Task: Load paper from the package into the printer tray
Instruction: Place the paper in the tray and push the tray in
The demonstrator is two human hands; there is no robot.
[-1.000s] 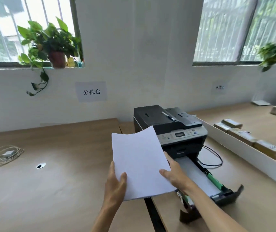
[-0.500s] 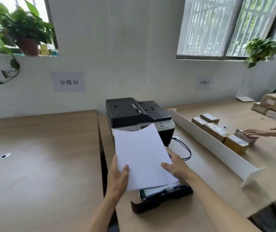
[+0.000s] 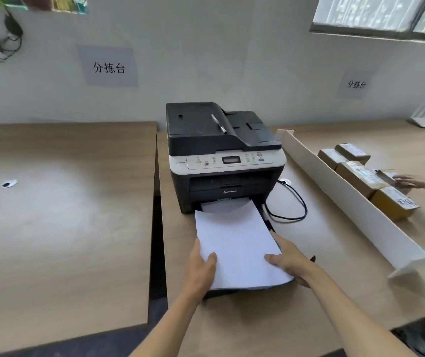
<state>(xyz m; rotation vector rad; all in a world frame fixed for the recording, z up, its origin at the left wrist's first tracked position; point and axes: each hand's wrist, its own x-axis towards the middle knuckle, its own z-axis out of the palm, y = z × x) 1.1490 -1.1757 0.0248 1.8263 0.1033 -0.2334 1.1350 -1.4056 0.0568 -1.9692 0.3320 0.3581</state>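
Observation:
A black and white printer (image 3: 221, 153) stands on the right-hand table, its paper tray (image 3: 266, 217) pulled out toward me. I hold a stack of white paper (image 3: 237, 243) flat and low over the tray, covering most of it. My left hand (image 3: 202, 266) grips the stack's near left edge with the thumb on top. My right hand (image 3: 287, 258) grips its right edge. More white sheets lie in the tray under the stack's far end. No paper package is in view.
A pen (image 3: 218, 123) lies on the printer lid. A black cable (image 3: 291, 202) loops right of the printer. A long white cardboard divider (image 3: 348, 197) runs diagonally, with cardboard boxes (image 3: 360, 173) and another person's hand (image 3: 409, 181) beyond. A gap (image 3: 156, 228) separates the two tables.
The paper stack has come down from a raised, tilted hold to lie flat over the pulled-out tray. My head has tipped downward and nearer to the printer.

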